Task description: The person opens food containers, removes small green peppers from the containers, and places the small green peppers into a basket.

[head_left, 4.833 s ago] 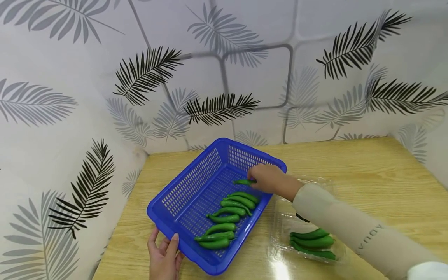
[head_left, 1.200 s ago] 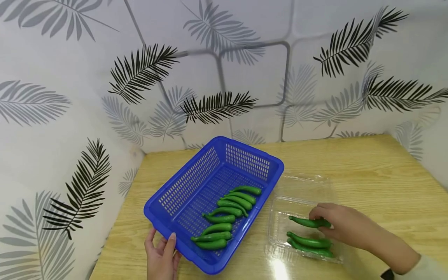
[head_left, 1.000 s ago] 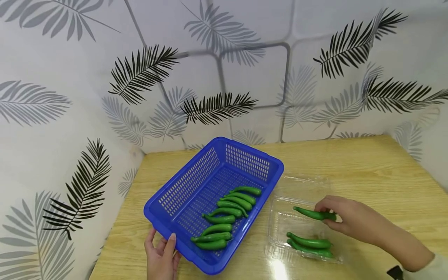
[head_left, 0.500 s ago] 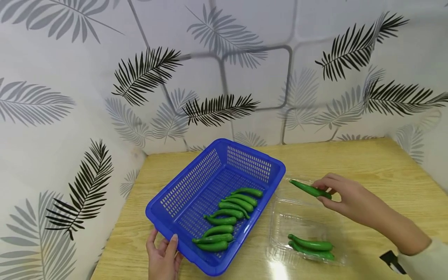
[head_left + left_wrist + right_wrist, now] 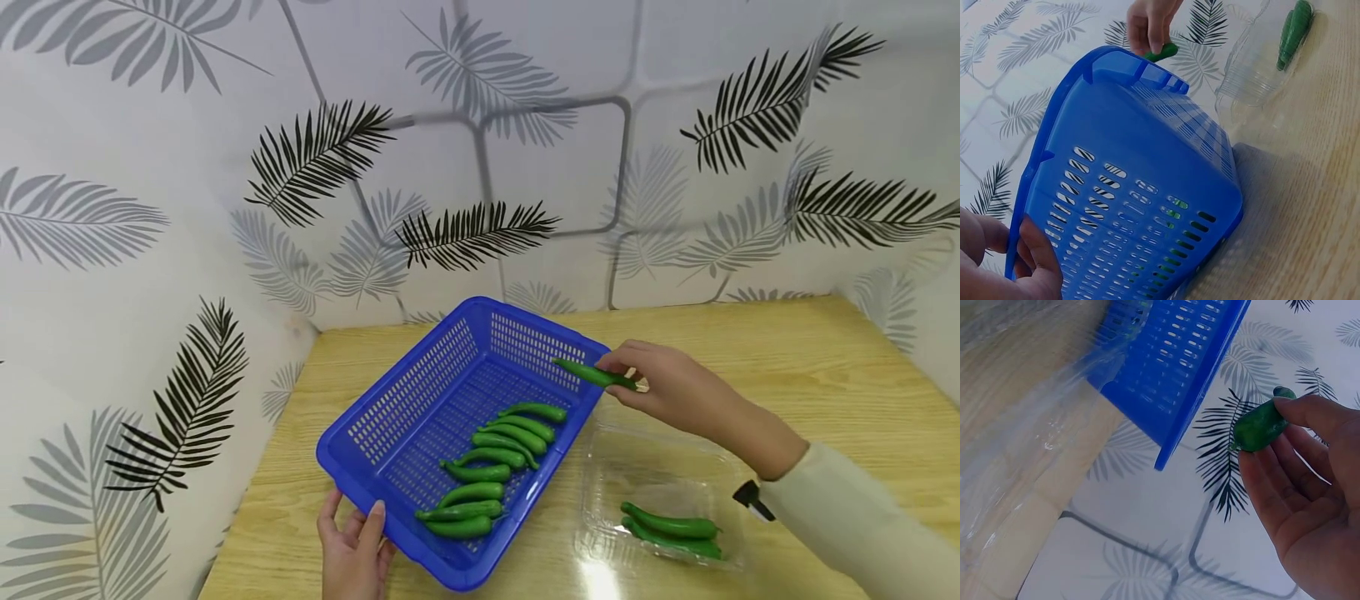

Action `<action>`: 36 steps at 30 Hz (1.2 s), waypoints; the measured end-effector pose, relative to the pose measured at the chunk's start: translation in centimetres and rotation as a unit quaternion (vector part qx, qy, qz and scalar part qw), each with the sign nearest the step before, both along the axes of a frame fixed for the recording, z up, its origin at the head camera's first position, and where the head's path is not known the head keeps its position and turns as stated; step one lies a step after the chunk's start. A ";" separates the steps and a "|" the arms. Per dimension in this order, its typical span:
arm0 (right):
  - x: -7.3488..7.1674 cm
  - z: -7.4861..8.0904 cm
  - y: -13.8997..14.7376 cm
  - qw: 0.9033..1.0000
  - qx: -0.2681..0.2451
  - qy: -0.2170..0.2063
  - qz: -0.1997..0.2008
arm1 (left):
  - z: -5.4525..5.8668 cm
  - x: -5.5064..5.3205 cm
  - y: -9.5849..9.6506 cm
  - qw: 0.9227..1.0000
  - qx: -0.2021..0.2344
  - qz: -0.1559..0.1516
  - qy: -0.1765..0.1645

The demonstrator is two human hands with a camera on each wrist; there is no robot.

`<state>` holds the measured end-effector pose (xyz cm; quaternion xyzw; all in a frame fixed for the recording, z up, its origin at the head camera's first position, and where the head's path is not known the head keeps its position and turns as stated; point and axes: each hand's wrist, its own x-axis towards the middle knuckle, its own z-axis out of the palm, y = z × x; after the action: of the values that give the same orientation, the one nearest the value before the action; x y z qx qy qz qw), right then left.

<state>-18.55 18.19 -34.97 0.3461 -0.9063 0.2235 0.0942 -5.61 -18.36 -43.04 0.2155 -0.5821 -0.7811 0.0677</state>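
A blue plastic basket [image 5: 352, 442] with slotted walls stands on the table, and several green chili peppers [image 5: 471, 490] lie in a row along its right side. My left hand [image 5: 352, 546] grips the basket's near left rim, thumb on top and fingers beneath; the left wrist view shows the fingers [image 5: 1038, 250] curled at that rim. Between thumb and fingers, my right hand [image 5: 663, 383] pinches a single green chili pepper [image 5: 585, 372] over the basket's far right corner. In the right wrist view this pepper [image 5: 1263, 425] points end-on to the camera.
Right of the basket, a clear plastic clamshell box [image 5: 600, 500] sits with its lid folded back, holding a few more chili peppers [image 5: 671, 527]. The wooden table [image 5: 810, 367] meets a leaf-patterned backdrop [image 5: 525, 167] at its far and left edges.
My right hand has lifted a chili pepper out of the clear box and carried it up and left to the basket's rim. The left hand keeps its grip on the basket.
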 end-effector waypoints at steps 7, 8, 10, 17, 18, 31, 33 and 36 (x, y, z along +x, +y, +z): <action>-2.2 -0.5 -2.6 1.000 0.014 0.005 0.025 | 0.0 0.0 0.1 1.000 0.003 0.004 0.000; -2.4 -0.6 -2.9 0.999 0.017 0.003 0.028 | 0.0 -0.1 0.1 1.000 0.003 0.004 0.000; -2.8 -0.7 -3.5 0.999 0.022 -0.003 0.034 | 0.0 -0.1 0.1 1.000 0.003 0.004 0.000; -4.1 -1.6 -5.4 0.998 0.041 -0.031 0.038 | -0.1 0.0 -0.1 1.000 -0.002 0.005 -0.006; -4.4 -1.8 -5.6 0.998 0.046 -0.034 0.037 | -0.1 0.0 -0.1 1.000 -0.002 0.006 -0.006; -5.9 -4.0 -7.5 0.993 0.106 -0.053 0.026 | -0.2 0.0 -0.2 1.000 -0.004 0.003 -0.008; -6.0 -4.0 -7.9 0.991 0.117 -0.055 0.026 | -0.2 0.0 -0.2 1.000 -0.004 0.004 -0.008; -6.0 -3.9 -8.4 0.988 0.138 -0.063 0.016 | -0.2 0.0 -0.1 1.000 -0.006 0.004 -0.010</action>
<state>-24.58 9.78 -38.91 0.3554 -0.9270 0.1191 -0.0152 -5.63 -18.47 -43.22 0.2255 -0.5867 -0.7749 0.0667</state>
